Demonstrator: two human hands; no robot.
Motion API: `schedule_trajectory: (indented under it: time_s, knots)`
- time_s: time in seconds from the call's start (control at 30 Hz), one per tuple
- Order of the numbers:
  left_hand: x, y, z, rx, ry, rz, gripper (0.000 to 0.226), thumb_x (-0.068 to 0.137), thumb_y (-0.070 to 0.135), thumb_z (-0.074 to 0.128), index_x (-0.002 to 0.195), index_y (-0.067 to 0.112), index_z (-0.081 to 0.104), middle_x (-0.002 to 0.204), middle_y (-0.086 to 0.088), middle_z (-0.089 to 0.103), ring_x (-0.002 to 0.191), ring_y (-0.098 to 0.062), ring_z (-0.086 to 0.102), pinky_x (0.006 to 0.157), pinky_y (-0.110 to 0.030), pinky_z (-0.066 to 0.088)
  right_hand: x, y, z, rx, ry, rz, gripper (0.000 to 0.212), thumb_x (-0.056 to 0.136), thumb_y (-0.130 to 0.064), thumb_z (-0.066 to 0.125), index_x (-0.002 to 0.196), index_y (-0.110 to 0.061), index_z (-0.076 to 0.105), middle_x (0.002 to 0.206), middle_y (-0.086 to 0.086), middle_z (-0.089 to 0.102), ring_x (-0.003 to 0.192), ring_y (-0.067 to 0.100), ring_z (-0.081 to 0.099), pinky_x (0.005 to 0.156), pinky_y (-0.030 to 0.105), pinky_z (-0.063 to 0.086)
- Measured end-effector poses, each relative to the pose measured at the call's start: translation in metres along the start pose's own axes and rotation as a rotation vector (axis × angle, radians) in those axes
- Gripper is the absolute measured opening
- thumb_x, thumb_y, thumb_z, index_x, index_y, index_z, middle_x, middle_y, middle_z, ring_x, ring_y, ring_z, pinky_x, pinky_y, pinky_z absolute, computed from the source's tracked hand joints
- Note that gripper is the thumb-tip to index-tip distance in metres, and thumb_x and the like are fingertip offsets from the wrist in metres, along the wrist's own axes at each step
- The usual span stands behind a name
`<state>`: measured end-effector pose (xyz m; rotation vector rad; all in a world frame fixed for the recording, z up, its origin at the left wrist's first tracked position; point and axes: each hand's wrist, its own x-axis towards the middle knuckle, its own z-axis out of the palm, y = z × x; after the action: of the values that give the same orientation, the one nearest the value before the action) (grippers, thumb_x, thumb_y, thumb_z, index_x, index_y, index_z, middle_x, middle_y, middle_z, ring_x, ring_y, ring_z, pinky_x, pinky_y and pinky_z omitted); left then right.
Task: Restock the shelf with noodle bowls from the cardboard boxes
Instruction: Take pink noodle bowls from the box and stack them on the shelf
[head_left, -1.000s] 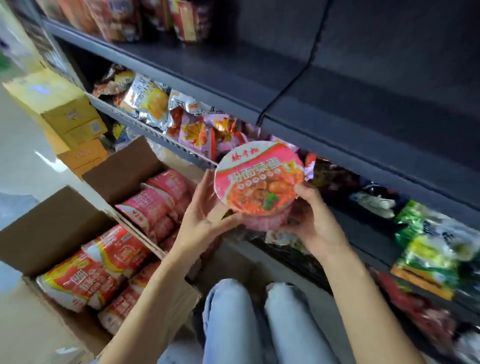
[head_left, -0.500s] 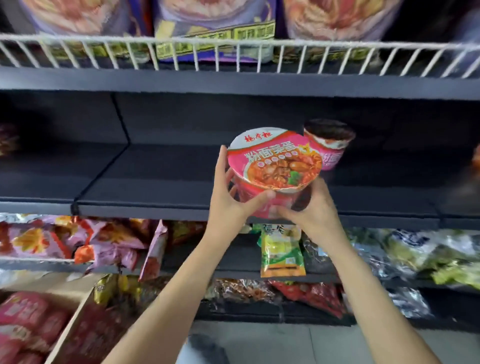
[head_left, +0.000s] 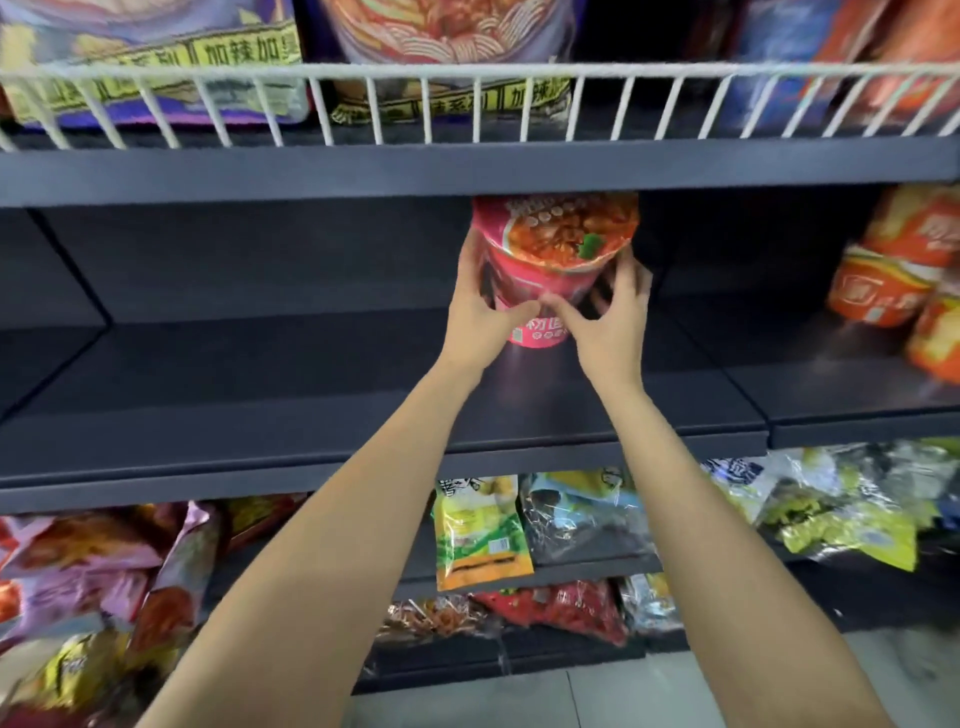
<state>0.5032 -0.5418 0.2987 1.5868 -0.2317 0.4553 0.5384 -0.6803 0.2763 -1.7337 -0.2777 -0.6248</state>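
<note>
Both hands up at the dark grey shelf (head_left: 311, 395), either side of a pink noodle bowl (head_left: 550, 244). Left hand (head_left: 480, 317) cupped against the bowl's left wall, fingers (head_left: 467, 260) curled up along its side, thumb hooked across the front low down. Right hand (head_left: 613, 317) clasped on the bowl's right wall, fingers (head_left: 631, 275) wrapped behind it, thumb reaching in toward the left thumb. Bowl tilted, its printed lid turned toward the camera, the top rim tucked just under the front edge of the upper shelf (head_left: 467, 171).

Directly beneath the held bowl, a second pink bowl (head_left: 540, 330) standing on the dark grey shelf, only its lower wall with white characters visible between the two thumbs. Cannot tell whether the held bowl rests on it or hangs just above.

To the right of the held bowl, well apart, a cluster of orange bowls (head_left: 893, 280), blurred, tipped at angles on the same shelf. Above the held bowl, a white wire rail (head_left: 467, 104) along the upper shelf, purple and yellow noodle packs (head_left: 156, 62) behind it. Below the held bowl, on lower shelves, a yellow-green packet (head_left: 480, 525) leaning forward, clear bags of dark and green contents (head_left: 831, 504) to its right, pink and red packets (head_left: 93, 566) far to its left.
</note>
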Motion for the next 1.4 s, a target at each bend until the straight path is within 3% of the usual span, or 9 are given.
schedule_trajectory:
  time_s: [0.2,0.27,0.43,0.53,0.63,0.77,0.93,1.1,1.4]
  knots:
    - [0.034,-0.017,0.01,-0.186,0.014,-0.234,0.083,0.074,-0.016,0.054,0.145,0.016,0.028,0.134,-0.006,0.05,0.112,-0.014,0.056,0.08,-0.022,0.054,0.009,0.012,0.018,-0.222,0.157,-0.138,0.048,0.088,-0.011,0.062,0.133,-0.013,0.045,0.135,0.011,0.047,0.118,0.022,0.053,0.09,0.042,0.052]
    - [0.043,-0.019,0.011,-0.156,-0.001,-0.255,0.087,0.072,-0.013,0.052,0.148,0.022,0.028,0.138,-0.007,0.047,0.118,-0.021,0.054,0.079,-0.024,0.054,0.004,0.019,0.024,-0.414,0.072,-0.246,0.059,0.081,0.002,0.059,0.136,-0.015,0.048,0.147,0.018,0.032,0.131,0.033,0.041,0.095,0.044,0.049]
    - [0.053,-0.026,0.011,0.369,-0.031,-0.139,0.086,0.082,0.022,0.063,0.151,0.035,0.014,0.142,-0.001,0.042,0.115,-0.014,0.054,0.095,-0.033,0.05,0.019,0.031,0.023,-0.851,-0.221,-0.163,0.091,0.086,-0.011,0.063,0.153,-0.032,0.005,0.16,0.016,-0.003,0.147,0.037,0.004,0.113,0.062,0.018]
    - [0.051,-0.042,0.002,0.771,-0.249,-0.076,0.087,0.084,0.007,0.053,0.152,0.033,0.007,0.133,-0.01,0.057,0.103,-0.026,0.062,0.093,-0.039,0.05,0.036,0.026,0.027,-0.982,-0.344,-0.049,0.095,0.091,-0.018,0.06,0.15,-0.035,-0.012,0.161,0.01,-0.012,0.148,0.032,-0.008,0.116,0.06,0.003]
    - [0.053,-0.046,-0.005,1.026,-0.357,-0.05,0.082,0.087,0.005,0.053,0.153,0.027,0.01,0.153,-0.011,0.034,0.139,-0.026,0.033,0.118,-0.038,0.02,0.042,0.018,0.029,-1.005,-0.44,0.002,0.083,0.096,-0.031,0.052,0.152,-0.033,-0.009,0.161,0.006,-0.011,0.148,0.03,-0.011,0.118,0.057,0.001]
    - [0.023,-0.033,-0.029,0.925,-0.233,0.045,0.051,0.089,0.011,0.05,0.139,0.02,0.048,0.144,-0.002,0.048,0.133,-0.024,0.04,0.11,-0.033,0.028,0.007,-0.001,0.033,-0.877,-0.281,-0.107,0.053,0.096,-0.028,0.048,0.146,-0.017,0.035,0.151,0.011,0.035,0.139,0.037,0.027,0.112,0.054,0.026]
    - [-0.107,-0.011,-0.138,1.163,-0.051,0.201,0.036,0.086,0.035,0.044,0.11,0.024,0.069,0.09,0.01,0.073,0.085,-0.013,0.065,0.097,-0.027,0.038,-0.106,-0.052,0.085,-0.42,-0.373,-0.332,0.023,0.092,-0.018,0.05,0.111,-0.015,0.063,0.092,0.002,0.072,0.081,0.026,0.066,0.066,0.036,0.051]
    - [-0.259,0.0,-0.275,1.345,0.046,-0.222,0.037,0.079,0.043,0.043,0.096,0.028,0.072,0.069,0.009,0.067,0.068,-0.021,0.067,0.056,-0.03,0.054,-0.21,-0.092,0.174,-0.389,-0.947,-0.415,0.019,0.094,-0.025,0.051,0.108,-0.024,0.065,0.088,-0.001,0.073,0.081,0.023,0.067,0.064,0.03,0.05]
    - [-0.466,-0.033,-0.487,1.017,0.603,-1.033,0.035,0.084,0.03,0.07,0.117,0.019,0.064,0.11,0.001,0.068,0.091,-0.018,0.064,0.083,-0.031,0.05,-0.371,-0.134,0.39,-0.222,-1.589,-0.424,0.022,0.09,-0.017,0.056,0.108,-0.021,0.069,0.105,0.001,0.071,0.099,0.021,0.065,0.076,0.029,0.05]
